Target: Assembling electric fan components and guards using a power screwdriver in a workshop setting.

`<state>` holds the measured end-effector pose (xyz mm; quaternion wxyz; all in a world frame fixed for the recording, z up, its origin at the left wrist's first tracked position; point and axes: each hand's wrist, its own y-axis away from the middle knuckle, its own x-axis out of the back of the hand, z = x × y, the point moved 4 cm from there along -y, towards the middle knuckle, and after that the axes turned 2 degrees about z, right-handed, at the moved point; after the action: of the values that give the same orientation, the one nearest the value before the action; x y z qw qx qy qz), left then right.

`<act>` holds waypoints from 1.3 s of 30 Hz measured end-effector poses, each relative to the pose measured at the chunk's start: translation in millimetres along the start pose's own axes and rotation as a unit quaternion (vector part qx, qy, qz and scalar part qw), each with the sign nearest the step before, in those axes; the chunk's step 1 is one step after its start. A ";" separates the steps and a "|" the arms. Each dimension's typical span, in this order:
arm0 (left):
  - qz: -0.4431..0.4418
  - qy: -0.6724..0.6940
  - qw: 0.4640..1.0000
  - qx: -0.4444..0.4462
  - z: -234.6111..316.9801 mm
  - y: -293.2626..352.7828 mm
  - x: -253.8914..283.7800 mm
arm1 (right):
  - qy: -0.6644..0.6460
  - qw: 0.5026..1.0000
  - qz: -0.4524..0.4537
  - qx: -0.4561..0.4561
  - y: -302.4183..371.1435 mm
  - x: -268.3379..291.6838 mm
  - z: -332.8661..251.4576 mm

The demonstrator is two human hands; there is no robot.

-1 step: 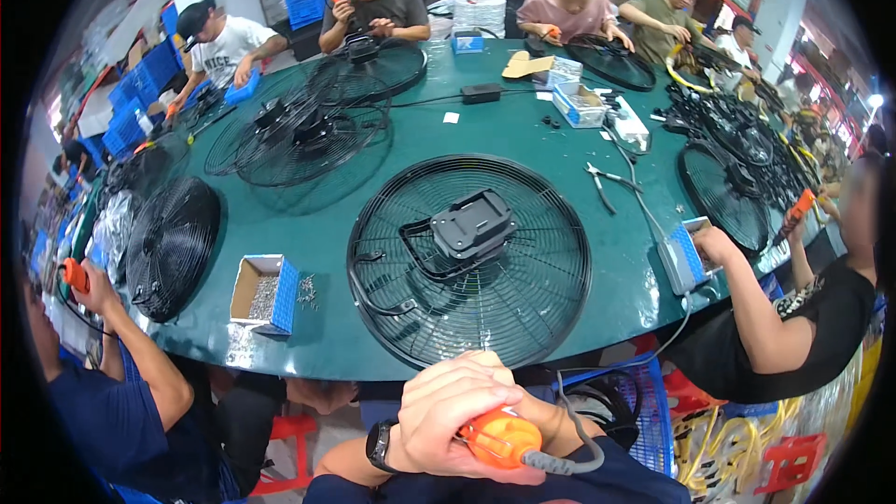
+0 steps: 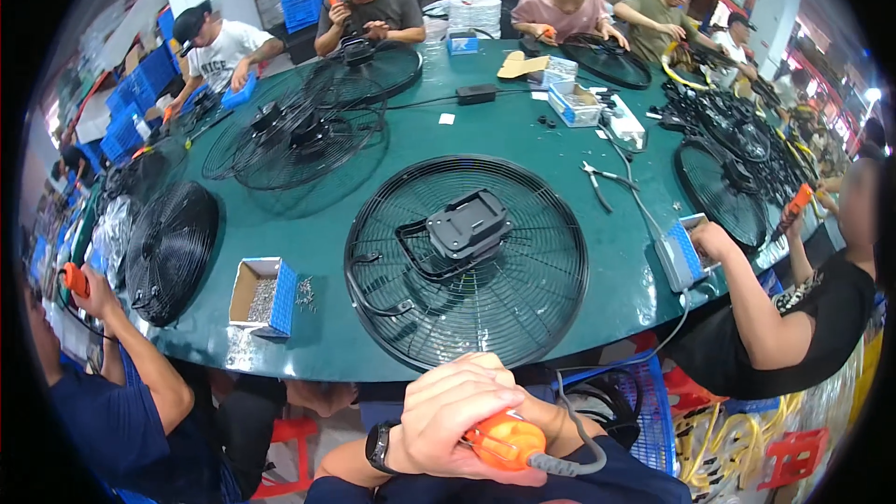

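Note:
At the near table edge, my left hand (image 2: 453, 420) wears a black watch and is closed around an orange electric screwdriver (image 2: 507, 441) with a grey cable. My right hand is mostly hidden behind it; only part of the wrist (image 2: 553, 422) shows, and its fingers cannot be seen. Just beyond my hands lies a round black wire fan guard (image 2: 485, 317). A black motor housing (image 2: 469, 224) sits at its middle, next to a curved black handle (image 2: 373, 294). Neither visible hand part clearly touches the guard.
An open box of screws (image 2: 264, 294) stands left of the guard, with loose screws (image 2: 305, 293) beside it. Pliers (image 2: 602, 185) lie to the right. More fan guards (image 2: 308, 135) are farther back. Co-workers sit around the green table (image 2: 616, 271); one reaches into a blue box (image 2: 684, 252).

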<state>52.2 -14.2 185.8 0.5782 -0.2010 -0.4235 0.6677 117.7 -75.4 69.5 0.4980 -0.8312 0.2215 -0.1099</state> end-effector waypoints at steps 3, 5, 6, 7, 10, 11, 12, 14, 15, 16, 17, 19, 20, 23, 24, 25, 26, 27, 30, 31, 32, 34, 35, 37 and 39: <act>-0.055 0.012 0.998 -0.035 4.2 1.8 -12.6 | 0.042 0.999 0.017 -0.019 -8.2 9.6 -29.3; -0.117 0.036 0.992 -0.032 -1.3 5.7 -11.7 | 0.069 0.996 0.032 -0.039 -15.3 20.2 -52.9; -0.130 0.030 0.990 -0.033 -6.6 4.6 -12.1 | 0.087 0.994 0.043 -0.048 -19.1 29.0 -67.3; -0.139 0.017 0.990 -0.029 -12.4 7.3 -7.3 | 0.096 0.992 0.049 -0.059 -21.7 35.9 -76.4; -0.057 -0.200 0.978 0.032 -37.6 19.5 24.2 | 0.070 0.993 0.066 -0.067 -34.3 74.4 -113.4; -0.021 -0.266 0.959 0.090 -43.8 23.6 37.7 | 0.092 0.991 0.086 -0.038 -34.1 85.9 -126.8; 0.019 -0.317 0.937 0.142 -51.9 31.2 51.4 | 0.139 0.977 0.159 -0.035 -28.0 97.7 -138.8; 0.082 -0.385 0.880 0.267 -71.6 57.6 78.7 | 0.202 0.930 0.307 -0.037 -15.5 115.3 -155.3; 0.109 -0.385 0.861 0.313 -83.1 73.1 90.6 | 0.217 0.899 0.379 -0.043 -11.1 125.0 -159.7; 0.111 -0.406 0.848 0.323 -89.8 84.4 99.1 | 0.273 0.873 0.400 -0.061 -5.3 138.0 -161.1; 0.108 -0.427 0.832 0.338 -100.0 92.6 104.1 | 0.327 0.841 0.422 -0.086 2.7 156.6 -155.2; 0.108 -0.417 0.828 0.359 -120.5 107.7 105.4 | 0.386 0.800 0.443 -0.120 15.4 185.9 -131.5; 0.116 -0.406 0.827 0.372 -131.0 117.9 106.6 | 0.360 0.812 0.442 -0.123 19.4 201.4 -121.2; 0.221 -0.091 0.859 0.452 -147.8 122.1 91.0 | 0.315 0.828 0.430 -0.175 23.4 225.2 -124.3; 0.227 -0.094 0.856 0.455 -144.8 118.2 87.0 | 0.324 0.819 0.437 -0.182 22.4 226.6 -123.7; 0.236 -0.096 0.854 0.453 -144.6 115.3 86.1 | 0.335 0.812 0.440 -0.187 19.1 228.4 -120.7; 0.224 -0.112 0.856 0.451 -144.1 108.9 84.2 | 0.343 0.799 0.452 -0.201 16.4 230.0 -118.9; 0.218 -0.115 0.853 0.460 -147.5 103.8 82.9 | 0.341 0.794 0.457 -0.209 16.3 232.0 -116.4; 0.184 -0.105 0.870 0.446 -158.7 89.6 78.7 | 0.341 0.794 0.456 -0.213 12.8 234.0 -112.5; 0.151 -0.111 0.875 0.446 -166.9 85.8 77.2 | 0.339 0.792 0.458 -0.218 13.2 235.6 -111.8; 0.145 -0.104 0.874 0.453 -170.9 83.6 80.6 | 0.338 0.792 0.459 -0.219 13.4 236.6 -110.2; 0.129 -0.095 0.871 0.465 -180.8 80.0 94.6 | 0.338 0.792 0.454 -0.230 9.8 236.4 -106.8; 0.117 -0.092 0.869 0.472 -188.0 78.7 101.3 | 0.318 0.801 0.456 -0.222 12.3 238.7 -104.9; 0.091 -0.099 0.867 0.479 -208.0 67.3 115.8 | 0.315 0.795 0.469 -0.220 17.0 242.0 -105.5; 0.083 -0.109 0.858 0.495 -236.1 53.4 133.7 | 0.336 0.786 0.471 -0.215 17.0 242.0 -108.1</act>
<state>165.6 192.0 40.4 0.4941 0.1508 -0.0793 0.8526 282.1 -282.1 97.3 0.1899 -0.6196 0.7570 -0.0834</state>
